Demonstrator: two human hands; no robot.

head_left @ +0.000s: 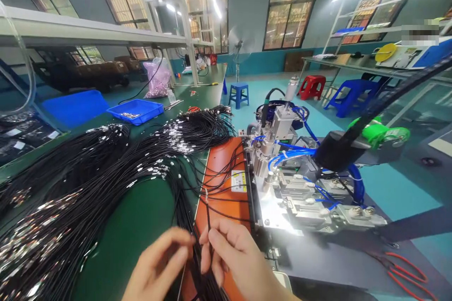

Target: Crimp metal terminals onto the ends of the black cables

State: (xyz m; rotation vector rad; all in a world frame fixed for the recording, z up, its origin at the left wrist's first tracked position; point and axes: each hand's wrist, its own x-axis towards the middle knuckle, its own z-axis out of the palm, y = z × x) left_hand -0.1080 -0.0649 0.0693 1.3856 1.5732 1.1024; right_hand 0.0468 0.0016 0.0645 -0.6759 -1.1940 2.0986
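My right hand point(236, 251) pinches a thin black cable point(208, 214) between thumb and fingers. The cable's pale stripped or metal-tipped end points up over the orange machine base point(226, 207). Just to the left, my left hand point(160, 261) is slightly blurred, its fingers curved and thumb apart, with nothing visible in it. Below and between both hands hangs a bundle of black cables point(183, 211). More black cables point(116, 183) with small white and metal ends spread in thick bunches over the green table point(130, 225).
Right of my hands stands a metal machine point(275, 164) with blue air tubes and a bright lit plate. Red-handled pliers point(402, 268) lie at the lower right. A blue tray point(137, 112) and a bag of pink parts point(157, 80) sit farther back. A blue stool point(239, 94) stands beyond.
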